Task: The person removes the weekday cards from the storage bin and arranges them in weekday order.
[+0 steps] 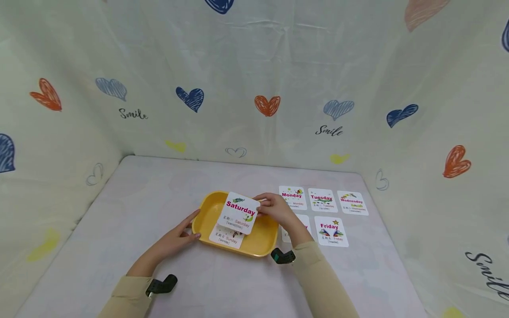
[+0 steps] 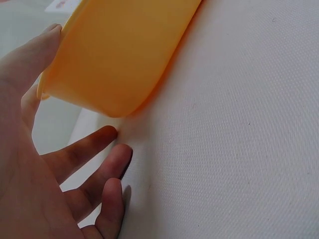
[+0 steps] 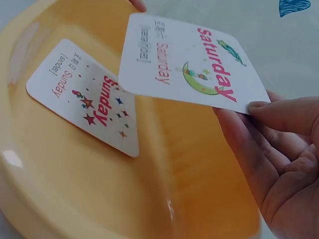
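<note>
A "Saturday" card (image 1: 239, 213) is pinched by one edge between the thumb and fingers of my right hand (image 1: 277, 210). It is held tilted above a yellow tray (image 1: 260, 240). Inside the tray lies a "Sunday" card (image 3: 89, 97), face up and partly covered by the upper card in the head view. At the tray's left end, my left hand (image 1: 177, 238) grips the rim with thumb and forefinger. Its other fingers (image 2: 82, 152) are spread loosely beside the tray's outer wall in the left wrist view.
Right of the tray, cards lie face up in two rows: Monday (image 1: 293, 197), Tuesday (image 1: 323, 201) and Wednesday (image 1: 352, 203) behind, Friday (image 1: 331, 231) in front. Beside Friday, another card (image 1: 304, 219) is partly hidden by the right arm. A heart-printed curtain (image 1: 230, 57) surrounds the white table (image 1: 159, 185).
</note>
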The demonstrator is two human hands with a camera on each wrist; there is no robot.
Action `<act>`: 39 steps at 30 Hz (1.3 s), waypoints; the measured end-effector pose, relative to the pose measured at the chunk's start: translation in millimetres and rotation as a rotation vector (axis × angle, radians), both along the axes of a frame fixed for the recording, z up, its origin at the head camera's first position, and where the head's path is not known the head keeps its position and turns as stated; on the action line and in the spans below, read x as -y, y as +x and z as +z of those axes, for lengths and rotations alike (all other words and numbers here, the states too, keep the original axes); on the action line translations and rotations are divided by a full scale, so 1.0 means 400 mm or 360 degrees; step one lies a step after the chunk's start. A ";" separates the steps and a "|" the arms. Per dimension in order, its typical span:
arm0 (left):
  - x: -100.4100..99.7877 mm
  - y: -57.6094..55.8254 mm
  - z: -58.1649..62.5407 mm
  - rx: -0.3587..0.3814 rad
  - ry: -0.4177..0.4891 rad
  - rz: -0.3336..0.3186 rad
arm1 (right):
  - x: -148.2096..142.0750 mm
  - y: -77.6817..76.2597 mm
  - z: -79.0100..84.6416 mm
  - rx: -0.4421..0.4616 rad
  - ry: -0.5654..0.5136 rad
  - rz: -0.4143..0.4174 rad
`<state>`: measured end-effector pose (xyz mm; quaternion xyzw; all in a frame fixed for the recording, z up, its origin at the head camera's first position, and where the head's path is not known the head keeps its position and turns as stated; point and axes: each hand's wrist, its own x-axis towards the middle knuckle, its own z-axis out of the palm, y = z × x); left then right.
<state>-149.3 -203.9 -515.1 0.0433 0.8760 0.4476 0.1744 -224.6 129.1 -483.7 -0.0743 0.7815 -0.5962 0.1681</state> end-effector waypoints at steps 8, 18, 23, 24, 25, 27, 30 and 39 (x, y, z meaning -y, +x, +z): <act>0.003 -0.002 -0.005 0.0011 0.0005 -0.0002 | -0.055 0.029 0.016 0.0023 -0.0050 0.0015; 0.004 0.000 -0.005 0.0009 0.0014 -0.0002 | -0.148 0.071 0.025 -0.0022 -0.0076 -0.0135; 0.004 -0.001 -0.004 0.0005 0.0013 -0.0007 | -0.198 0.091 0.023 -0.0032 -0.0089 -0.0207; 0.003 -0.002 -0.003 0.0004 0.0013 -0.0008 | -0.207 0.094 0.021 -0.0038 -0.0084 -0.0211; 0.003 -0.002 -0.003 0.0003 0.0012 -0.0007 | -0.216 0.097 0.021 -0.0046 -0.0078 -0.0220; 0.003 -0.001 -0.003 -0.0002 0.0013 -0.0013 | -0.234 0.102 0.017 -0.0059 -0.0073 -0.0241; 0.003 -0.002 -0.006 -0.0007 0.0018 -0.0020 | -0.260 0.111 0.012 -0.0080 -0.0061 -0.0297; 0.005 -0.003 -0.006 -0.0003 0.0003 -0.0020 | -0.311 0.140 -0.016 0.0040 0.0006 -0.0525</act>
